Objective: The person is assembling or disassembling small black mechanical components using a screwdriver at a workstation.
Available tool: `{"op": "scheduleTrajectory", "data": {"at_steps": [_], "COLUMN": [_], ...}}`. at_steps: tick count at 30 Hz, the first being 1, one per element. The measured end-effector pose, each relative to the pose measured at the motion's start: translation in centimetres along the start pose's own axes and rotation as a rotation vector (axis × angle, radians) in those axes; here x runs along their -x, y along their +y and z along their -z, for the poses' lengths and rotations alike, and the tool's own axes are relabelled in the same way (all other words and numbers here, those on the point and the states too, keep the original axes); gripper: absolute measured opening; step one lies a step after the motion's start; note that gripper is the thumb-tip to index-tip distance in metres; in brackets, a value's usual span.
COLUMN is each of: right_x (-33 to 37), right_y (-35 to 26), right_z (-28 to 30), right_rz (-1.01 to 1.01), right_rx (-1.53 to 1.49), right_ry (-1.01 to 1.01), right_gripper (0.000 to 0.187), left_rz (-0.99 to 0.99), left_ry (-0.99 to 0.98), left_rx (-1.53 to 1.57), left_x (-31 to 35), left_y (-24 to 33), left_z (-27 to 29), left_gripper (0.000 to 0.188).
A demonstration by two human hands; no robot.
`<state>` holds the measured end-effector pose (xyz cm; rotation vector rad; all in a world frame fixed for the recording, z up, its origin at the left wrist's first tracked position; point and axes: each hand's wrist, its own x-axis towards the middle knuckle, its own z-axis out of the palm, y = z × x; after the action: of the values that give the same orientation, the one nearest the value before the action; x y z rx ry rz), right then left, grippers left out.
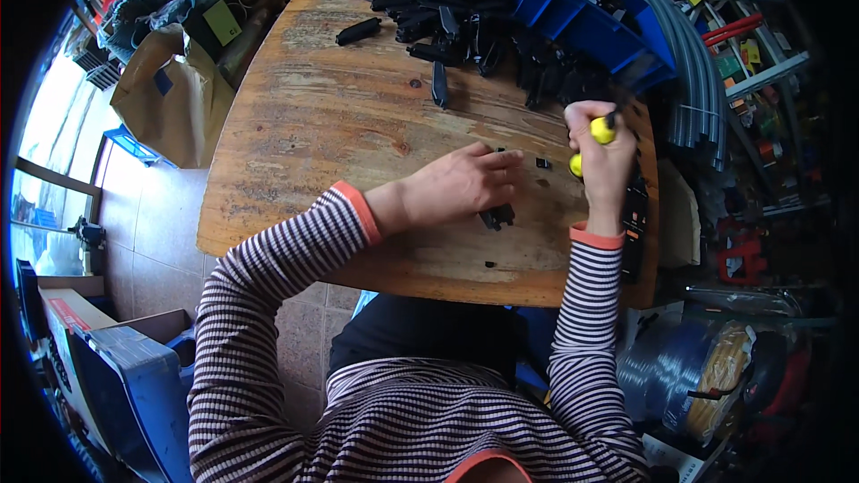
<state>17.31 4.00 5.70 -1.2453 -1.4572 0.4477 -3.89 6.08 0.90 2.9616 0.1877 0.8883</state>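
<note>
My left hand is closed over a black plastic part on the wooden table. Only the part's ends show past my fingers. Raised to the right, my right hand is wrapped round a tool with a yellow-and-black handle. A dark blur above the fist may be the tool's other end, so its kind is unclear. Between the two hands lies a small black piece. Another tiny black bit rests near the table's front edge.
A heap of black plastic parts covers the table's far side, below blue bins. Black items line the right edge. Grey tubing coils hang at right; a brown paper bag stands left of the table.
</note>
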Motion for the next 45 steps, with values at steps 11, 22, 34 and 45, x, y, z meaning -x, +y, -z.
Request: {"op": "scheduleTrajectory", "data": {"at_steps": [11,22,34,45], "right_x": [2.7,2.2,-0.5,-2.5], "right_y": [1.0,1.8,1.2,4.4], "right_z": [4.7,8.2,7.2,1.4], "right_rz": [0.004,-0.136,-0.096,0.194], "right_rx": [0.618,0.560,0.331,0.614], "right_ry": [-0.415,-0.381,-0.013,-0.056], "right_gripper": [0.023,0.022,0.018,0.016], "left_rz": [0.375,0.708,0.284,0.422], "left_ry": [-0.125,-0.093,0.004,-0.057], "left_rx": [-0.086,-0.176,-0.370,-0.176], "left_x": [-0.7,-7.8,-8.5,-6.8], "left_y": [-1.8,0.2,3.3,1.7], "left_z": [2.8,-1.5,-3.8,-3.5], "left_gripper": [0.034,0.025,0.020,0.020]}}
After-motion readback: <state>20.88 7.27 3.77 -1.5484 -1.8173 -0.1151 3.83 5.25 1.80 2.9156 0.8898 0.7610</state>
